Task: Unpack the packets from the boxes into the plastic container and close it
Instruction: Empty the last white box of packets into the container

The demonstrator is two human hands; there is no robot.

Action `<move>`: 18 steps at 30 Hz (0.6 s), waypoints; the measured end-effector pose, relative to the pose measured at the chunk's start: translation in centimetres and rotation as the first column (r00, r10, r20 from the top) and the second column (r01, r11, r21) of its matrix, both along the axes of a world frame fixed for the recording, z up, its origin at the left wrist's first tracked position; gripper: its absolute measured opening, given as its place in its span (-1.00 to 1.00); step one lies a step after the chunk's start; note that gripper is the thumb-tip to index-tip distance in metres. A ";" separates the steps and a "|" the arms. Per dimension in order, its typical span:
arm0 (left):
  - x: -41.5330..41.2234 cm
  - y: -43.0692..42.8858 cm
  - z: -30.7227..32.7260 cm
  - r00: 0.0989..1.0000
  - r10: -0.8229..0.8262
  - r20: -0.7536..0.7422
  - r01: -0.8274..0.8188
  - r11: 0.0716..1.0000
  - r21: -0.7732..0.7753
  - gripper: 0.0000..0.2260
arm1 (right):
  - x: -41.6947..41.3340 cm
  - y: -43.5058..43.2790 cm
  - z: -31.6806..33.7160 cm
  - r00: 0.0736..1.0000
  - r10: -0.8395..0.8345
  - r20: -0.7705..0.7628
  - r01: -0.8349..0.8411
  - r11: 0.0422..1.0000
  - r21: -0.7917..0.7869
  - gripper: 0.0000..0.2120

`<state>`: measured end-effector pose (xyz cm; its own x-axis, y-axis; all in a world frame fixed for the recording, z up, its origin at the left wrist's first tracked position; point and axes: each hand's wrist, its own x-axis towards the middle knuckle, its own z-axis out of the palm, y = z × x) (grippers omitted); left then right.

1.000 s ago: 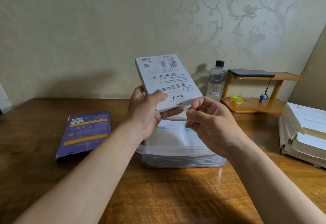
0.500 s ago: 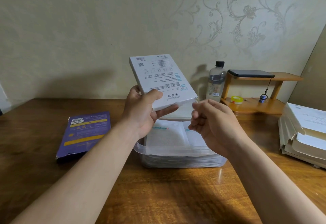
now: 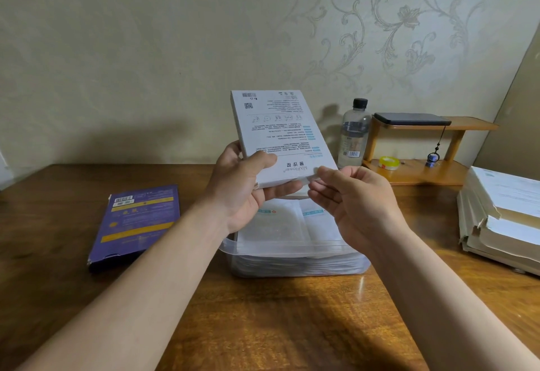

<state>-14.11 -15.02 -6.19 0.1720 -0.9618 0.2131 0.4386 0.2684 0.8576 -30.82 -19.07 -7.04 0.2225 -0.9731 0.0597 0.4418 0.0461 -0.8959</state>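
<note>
One flat white box [image 3: 277, 137], upside-down print

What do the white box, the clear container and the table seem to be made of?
The white box: likely thin cardboard, matte, with printed text and crisp folded edges. The clear container: plastic, glossy and see-through; the packets inside show through its wall. The table: wood or wood veneer, I cannot tell which; brown grain under a shiny varnish that reflects light.

Left hand [image 3: 242, 192] grips a white box [image 3: 277, 134] over the container [image 3: 292, 265] on the bench [image 3: 263, 327]; right hand [image 3: 356, 204] pinches its near corner.
</note>
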 end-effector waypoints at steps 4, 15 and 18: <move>-0.1 -0.1 -0.1 1.000 0.022 0.012 -0.022 1.000 0.017 -0.67 | 0.1 -0.1 -0.1 1.000 -0.021 0.018 0.021 1.000 -0.010 -0.71; -0.3 0.2 0.1 0.995 0.069 0.067 -0.072 0.997 0.037 -0.78 | 0.2 -0.2 -0.1 1.000 -0.001 -0.009 0.001 1.000 -0.007 -0.68; -0.4 0.1 0.1 0.995 0.075 0.069 -0.078 0.996 0.038 -0.80 | 0.2 -0.2 -0.2 1.000 -0.011 -0.009 0.011 1.000 -0.006 -0.61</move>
